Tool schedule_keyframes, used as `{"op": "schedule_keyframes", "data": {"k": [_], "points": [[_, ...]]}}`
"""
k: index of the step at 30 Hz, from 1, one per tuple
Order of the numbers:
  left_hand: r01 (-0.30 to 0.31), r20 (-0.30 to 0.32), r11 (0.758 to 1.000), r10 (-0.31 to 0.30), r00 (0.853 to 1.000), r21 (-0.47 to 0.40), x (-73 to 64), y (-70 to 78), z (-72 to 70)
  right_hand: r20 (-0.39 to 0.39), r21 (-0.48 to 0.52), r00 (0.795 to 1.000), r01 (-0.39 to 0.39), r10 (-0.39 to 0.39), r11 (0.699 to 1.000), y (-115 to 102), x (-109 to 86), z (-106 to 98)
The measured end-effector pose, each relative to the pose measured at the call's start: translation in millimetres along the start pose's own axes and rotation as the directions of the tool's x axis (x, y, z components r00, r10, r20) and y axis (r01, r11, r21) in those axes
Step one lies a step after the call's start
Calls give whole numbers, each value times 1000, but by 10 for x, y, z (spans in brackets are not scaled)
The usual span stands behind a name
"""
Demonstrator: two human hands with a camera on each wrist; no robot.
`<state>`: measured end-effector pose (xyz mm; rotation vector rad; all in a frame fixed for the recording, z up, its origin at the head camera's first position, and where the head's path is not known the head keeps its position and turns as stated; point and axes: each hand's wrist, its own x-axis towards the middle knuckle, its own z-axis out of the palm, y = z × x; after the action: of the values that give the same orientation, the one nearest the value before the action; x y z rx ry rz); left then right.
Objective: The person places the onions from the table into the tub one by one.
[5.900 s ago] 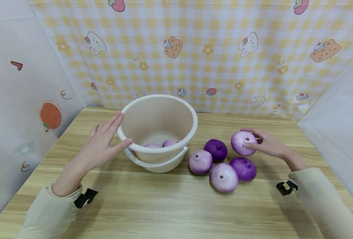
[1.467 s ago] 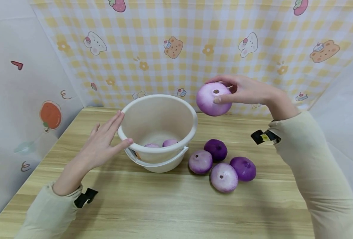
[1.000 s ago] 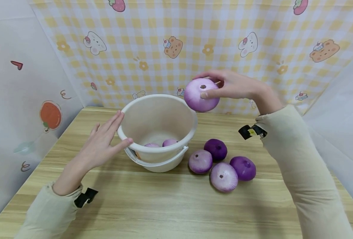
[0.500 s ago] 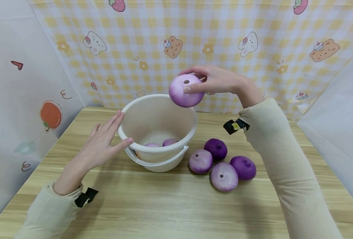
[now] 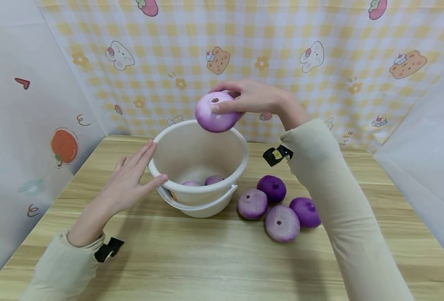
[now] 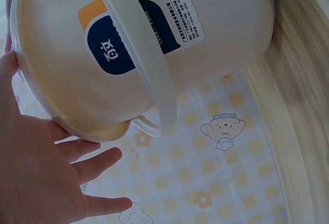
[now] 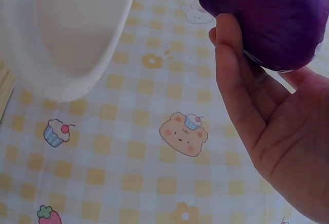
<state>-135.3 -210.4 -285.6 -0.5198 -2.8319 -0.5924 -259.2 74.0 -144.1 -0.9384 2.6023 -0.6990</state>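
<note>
My right hand [image 5: 253, 100] grips a purple onion [image 5: 210, 115] between thumb and fingers, over the far side of the bucket's opening. The right wrist view shows that onion's dark purple underside [image 7: 280, 21] and pointed tip, beside the white rim. The cream bucket [image 5: 203, 196] stands upright on the table, its handle hanging at the front. Two onions show partly inside; one is the pale purple onion [image 5: 213, 180], the rest hidden by the front wall. My left hand [image 5: 126, 184] rests on the bucket's left rim with straight, spread fingers. A label [image 6: 133, 34] is on the bucket's side.
Right of the bucket, several onions lie grouped on the wooden table [image 5: 192, 259]: a dark purple onion [image 5: 271, 188], two paler ones and another dark one partly covered by the right sleeve [image 5: 338, 200]. A yellow checked cloth [image 5: 169, 54] hangs behind.
My right hand has lifted an onion from the table at the right and carried it left over the bucket. My left hand stays on the rim; the other onions have not moved.
</note>
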Motion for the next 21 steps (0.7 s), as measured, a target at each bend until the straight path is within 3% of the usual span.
{"op": "schedule_keyframes", "data": {"k": [9,21], "points": [[1,4,1000,-1,1000,4,2,0,5,34,143,993,103,-109,984,-22,208,105],[0,-4,1000,0,1000,-7,2,-1,2,71,183,994,73,-87,980,-88,379,195]]}}
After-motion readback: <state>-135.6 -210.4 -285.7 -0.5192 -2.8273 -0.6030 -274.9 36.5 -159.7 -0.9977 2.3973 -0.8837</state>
